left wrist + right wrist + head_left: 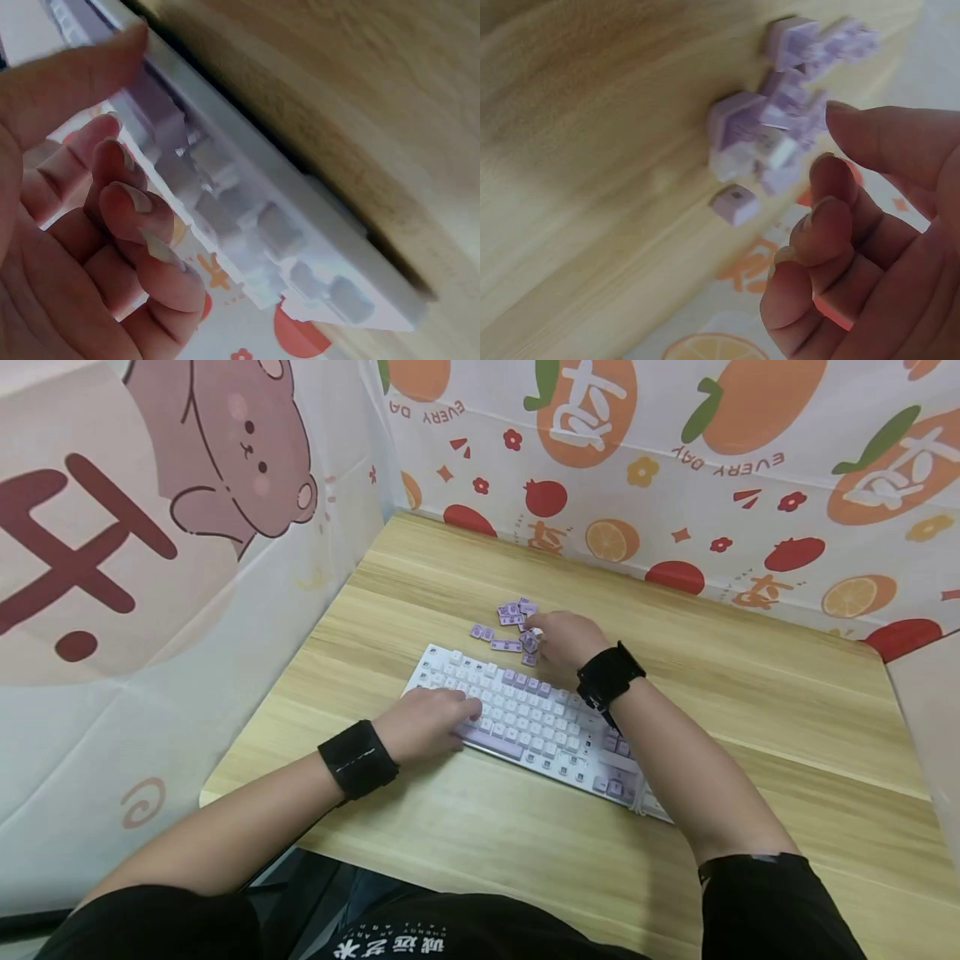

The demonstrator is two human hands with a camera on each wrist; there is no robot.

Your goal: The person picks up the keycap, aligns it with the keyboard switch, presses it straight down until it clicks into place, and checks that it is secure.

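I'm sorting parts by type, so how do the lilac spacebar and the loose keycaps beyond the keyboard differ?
Size: the spacebar is one long bar; most of the loose keycaps are much shorter.
Place: the spacebar sits in the keyboard; the loose keycaps lie jumbled on the table.
Color: the spacebar is lilac; the loose keycaps have a white piece among them.
Shared: mostly lilac coloring.

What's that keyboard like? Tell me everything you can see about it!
The keyboard has a white case that looks like plastic, white and lavender keys, and a long lavender space bar. Some keycaps are missing, leaving bare spots. It lies flat, keys up, on the wooden table, slanted so its left end is farther from the person. The left hand is at that end, its thumb seemingly touching the keyboard. The right forearm hides part of the other end.
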